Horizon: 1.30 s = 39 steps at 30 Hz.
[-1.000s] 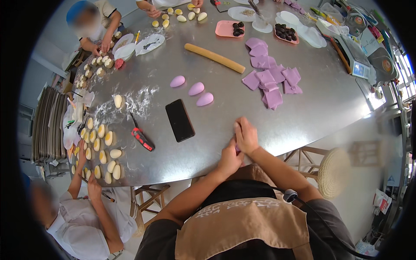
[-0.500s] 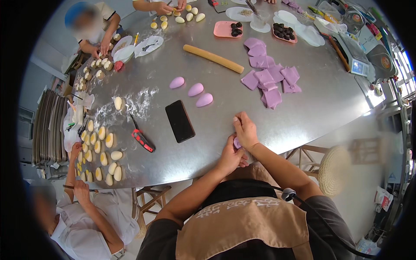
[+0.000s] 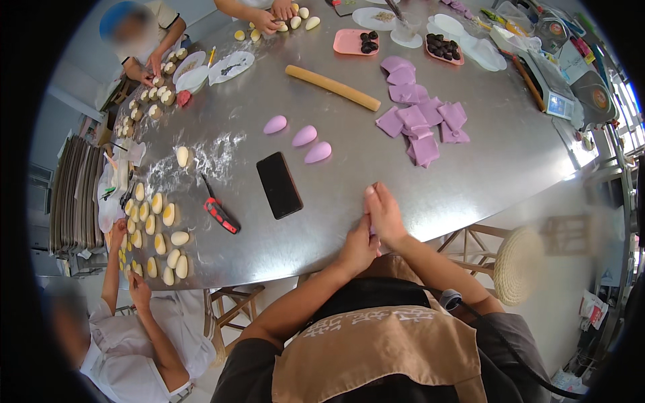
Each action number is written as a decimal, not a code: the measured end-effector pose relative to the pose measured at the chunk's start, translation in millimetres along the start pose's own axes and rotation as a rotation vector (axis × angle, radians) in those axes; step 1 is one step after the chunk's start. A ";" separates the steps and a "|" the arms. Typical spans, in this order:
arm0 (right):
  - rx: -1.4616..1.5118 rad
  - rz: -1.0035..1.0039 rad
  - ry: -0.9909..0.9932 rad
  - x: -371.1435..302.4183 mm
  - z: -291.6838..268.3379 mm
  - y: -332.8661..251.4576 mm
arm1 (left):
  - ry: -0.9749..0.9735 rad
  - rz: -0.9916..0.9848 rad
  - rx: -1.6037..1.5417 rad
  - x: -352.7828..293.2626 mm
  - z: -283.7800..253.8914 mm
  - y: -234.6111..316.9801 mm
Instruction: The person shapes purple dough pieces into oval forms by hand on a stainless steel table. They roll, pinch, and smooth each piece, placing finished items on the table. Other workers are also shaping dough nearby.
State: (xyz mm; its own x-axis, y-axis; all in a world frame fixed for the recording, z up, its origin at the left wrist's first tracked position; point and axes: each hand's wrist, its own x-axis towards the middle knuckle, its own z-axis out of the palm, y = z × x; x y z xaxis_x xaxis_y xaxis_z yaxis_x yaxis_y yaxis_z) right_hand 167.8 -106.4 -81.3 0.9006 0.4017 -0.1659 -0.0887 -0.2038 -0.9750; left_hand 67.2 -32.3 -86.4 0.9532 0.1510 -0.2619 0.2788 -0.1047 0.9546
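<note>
Close to the table's front edge, my left hand (image 3: 357, 250) and my right hand (image 3: 387, 216) are pressed together, palm against palm. A piece of purple dough (image 3: 373, 230) is held between them; only a sliver of it shows. Beyond my hands, to the left, lie three smooth purple egg-shaped dough pieces (image 3: 304, 136). Farther away, to the right, flat purple dough squares (image 3: 423, 144) overlap in a loose pile. A black phone (image 3: 279, 186) rests on the table left of my hands.
The steel table (image 3: 228, 121) also bears a rolling pin (image 3: 332, 87), a red-black knife (image 3: 220, 213), pink trays (image 3: 347, 41) with dark balls, and yellow-white egg-shaped pieces (image 3: 168, 215). Co-workers (image 3: 144, 322) work at the left and far sides. A woven stool (image 3: 517, 265) stands right.
My right hand has slid over my left, its fingers now straighter, and the purple dough is more covered. At lower left, a co-worker's hand has moved in toward the yellow-white pieces.
</note>
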 end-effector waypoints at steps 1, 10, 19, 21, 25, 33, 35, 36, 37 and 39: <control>-0.173 -0.174 0.072 -12.1 6.5 -0.3 | 0.001 -0.023 -0.008 -0.5 -1.4 -0.1; 0.016 0.051 -0.020 12.1 0.9 0.9 | 0.013 -0.174 -0.281 6.8 -0.9 12.0; -0.154 -0.122 0.117 24.6 4.3 -0.9 | 0.038 -0.272 -0.466 7.4 -3.2 25.1; -0.037 0.050 0.050 17.0 1.0 0.0 | 0.011 -0.203 -0.330 5.4 -4.6 19.0; -0.405 -0.475 0.172 -6.3 9.8 7.0 | -0.007 -0.026 -0.016 0.6 -7.9 13.6; -0.018 -0.010 -0.063 13.7 3.1 10.3 | -0.047 -0.139 -0.168 3.5 -9.4 6.2; -0.377 -0.327 0.088 -12.9 14.9 -6.3 | -0.062 -0.055 0.024 2.5 -13.4 -0.1; -0.390 -0.485 0.113 -7.0 12.5 6.9 | -0.046 -0.056 0.038 0.5 -13.7 6.0; -0.366 -0.487 0.141 5.3 10.5 8.3 | -0.019 -0.065 -0.005 2.9 -13.3 9.6; -0.317 -0.488 0.193 23.5 7.2 6.8 | 0.013 -0.131 -0.173 6.0 -8.4 16.5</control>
State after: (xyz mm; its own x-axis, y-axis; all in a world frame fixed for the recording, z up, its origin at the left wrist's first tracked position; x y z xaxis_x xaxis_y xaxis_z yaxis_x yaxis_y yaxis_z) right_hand 185.3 -91.8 -92.9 0.8688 0.3525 0.3478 0.4580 -0.3047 -0.8351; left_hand 76.6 -24.9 -71.0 0.9083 0.1646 -0.3845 0.3750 0.0869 0.9230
